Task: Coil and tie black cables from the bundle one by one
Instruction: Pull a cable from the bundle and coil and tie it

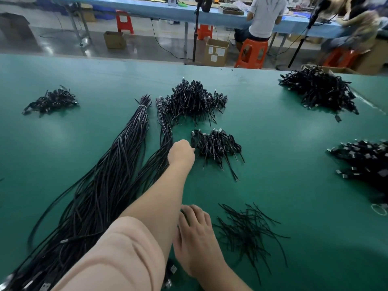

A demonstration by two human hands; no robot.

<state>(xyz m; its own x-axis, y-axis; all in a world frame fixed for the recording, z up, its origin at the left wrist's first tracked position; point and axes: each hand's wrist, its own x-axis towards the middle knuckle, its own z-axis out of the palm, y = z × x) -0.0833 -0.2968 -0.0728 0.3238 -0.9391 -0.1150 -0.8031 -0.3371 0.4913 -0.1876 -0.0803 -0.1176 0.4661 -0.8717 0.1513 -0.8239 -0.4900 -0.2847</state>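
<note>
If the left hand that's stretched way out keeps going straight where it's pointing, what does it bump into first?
Probably the small pile of coiled cables. The left hand reaches forward and slightly right, and its knuckles are already at that pile's near-left edge. It may be touching already; one view leaves depth unclear. The bigger pile lies farther on.

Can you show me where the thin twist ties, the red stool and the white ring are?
twist ties (247,232), head view, middle of loose pile.
red stool (124,21), head view, its front.
white ring (379,209), head view, its rim.
</note>
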